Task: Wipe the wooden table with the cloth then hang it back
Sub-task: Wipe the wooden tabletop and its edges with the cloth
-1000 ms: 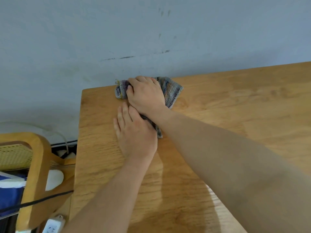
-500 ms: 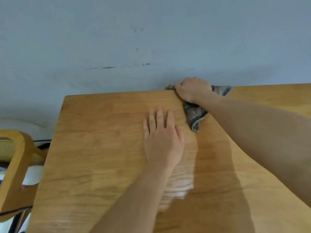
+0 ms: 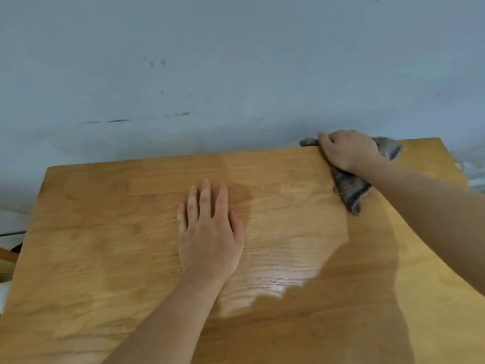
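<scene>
The wooden table (image 3: 105, 258) fills the lower part of the view and butts against a wall. A crumpled grey-blue cloth (image 3: 350, 189) lies at the table's far right, by the back edge. My right hand (image 3: 347, 149) lies on top of the cloth with its fingers curled over it, pressing it to the wood. Most of the cloth is hidden under that hand; one end sticks out toward me. My left hand (image 3: 210, 232) rests flat on the middle of the table, fingers straight and slightly spread, holding nothing.
A pale blue-grey wall (image 3: 236, 74) with dark scuff marks runs right behind the table. At the far left edge a bit of a wooden chair (image 3: 6, 261) shows beside the table. Something pale and blurred (image 3: 472, 174) sits past the table's right corner.
My right hand has slid the cloth along the back edge from the far left corner to the far right. My left hand has stayed flat on the table.
</scene>
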Demonstrator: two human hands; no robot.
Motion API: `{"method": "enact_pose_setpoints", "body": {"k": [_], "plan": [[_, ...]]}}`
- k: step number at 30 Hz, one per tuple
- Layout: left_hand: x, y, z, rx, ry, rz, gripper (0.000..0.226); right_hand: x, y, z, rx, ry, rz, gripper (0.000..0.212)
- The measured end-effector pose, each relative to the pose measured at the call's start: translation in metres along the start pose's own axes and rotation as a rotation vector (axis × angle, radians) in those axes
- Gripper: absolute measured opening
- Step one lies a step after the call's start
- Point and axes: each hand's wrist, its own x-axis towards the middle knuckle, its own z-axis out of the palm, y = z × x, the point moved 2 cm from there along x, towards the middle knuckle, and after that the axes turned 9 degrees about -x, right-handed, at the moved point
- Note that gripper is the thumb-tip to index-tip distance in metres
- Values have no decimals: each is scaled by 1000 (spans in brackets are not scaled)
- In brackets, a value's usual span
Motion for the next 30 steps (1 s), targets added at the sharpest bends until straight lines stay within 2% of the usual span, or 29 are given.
{"method": "enact_pose_setpoints", "body": {"k": [2,6,8,11,16,19,21,23,25,28,30], "plan": [[1,2,1,10,0,-1,59,-3,-11,-3,-50,41,-4,64],[-3,0,2,21,13,-5,59,-27,-144,-10,51,192,-287,52],[-4,0,1,9,30,-11,58,-39,-186,-14,117,272,-380,48],[-1,-1,2,-2,27,1,56,-31,-148,-7,145,240,-396,46],[-3,-3,2,-11,29,-12,57,-12,-8,12,60,192,-59,55],[-2,1,2,-2,34,-8,56,-15,-1,14,73,260,55,55],[-1,1,2,2,34,-5,55,-30,-41,14,59,312,23,49],[-2,0,2,4,50,-13,56,-49,-95,18,132,330,-121,45],[-5,1,1,6,48,-15,56,-64,-127,18,206,307,-264,49],[-3,-1,2,-9,38,-17,52,-57,-98,19,186,299,-362,53],[-2,-2,1,-18,38,-23,52,-46,-49,23,175,327,-256,48]]}}
